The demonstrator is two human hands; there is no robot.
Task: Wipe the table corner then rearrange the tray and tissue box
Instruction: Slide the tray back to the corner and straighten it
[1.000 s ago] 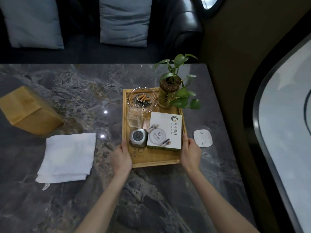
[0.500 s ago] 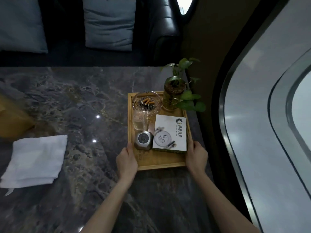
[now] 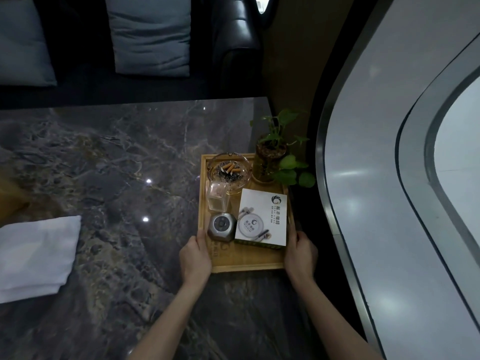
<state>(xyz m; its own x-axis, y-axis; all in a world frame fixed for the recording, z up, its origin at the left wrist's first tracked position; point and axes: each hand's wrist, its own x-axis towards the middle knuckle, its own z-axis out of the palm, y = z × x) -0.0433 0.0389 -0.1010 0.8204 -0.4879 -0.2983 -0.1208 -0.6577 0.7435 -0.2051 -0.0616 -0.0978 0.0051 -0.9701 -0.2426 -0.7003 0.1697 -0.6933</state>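
My left hand [image 3: 195, 258] and my right hand [image 3: 301, 255] grip the wooden tray [image 3: 246, 262] by its two long sides, close to its near corners. The fingers of each hand are clamped on the tray's rim, thumbs lying along the top of the side walls; the other fingers are hidden beneath or behind the rim. The tray sits at the right edge of the tabletop [image 3: 117, 157], its right side running along that edge or slightly over it, with its far end short of the far right corner.

On the tray, at the far left, stands a glass ashtray [image 3: 228, 168] with cigarette butts and ash in it. At the far right is a small potted plant [image 3: 271, 162] whose green leaves hang out past the tabletop's right edge. Just in front of the ashtray is a clear square glass holder [image 3: 217, 200], and nearer me a grey, angular metal object [image 3: 222, 227] with a round top. Beside that, toward the right wall of the tray, lies a white printed box [image 3: 262, 220] with a logo and a round picture on it.

Well apart from the tray, at the left edge of the view, a folded white cloth [image 3: 36, 255] lies flat on the tabletop. Just beyond it, a sliver of the wooden tissue box [image 3: 10, 198] shows, mostly cut off. Past the tabletop's far edge is a dark sofa with a grey cushion [image 3: 150, 35].
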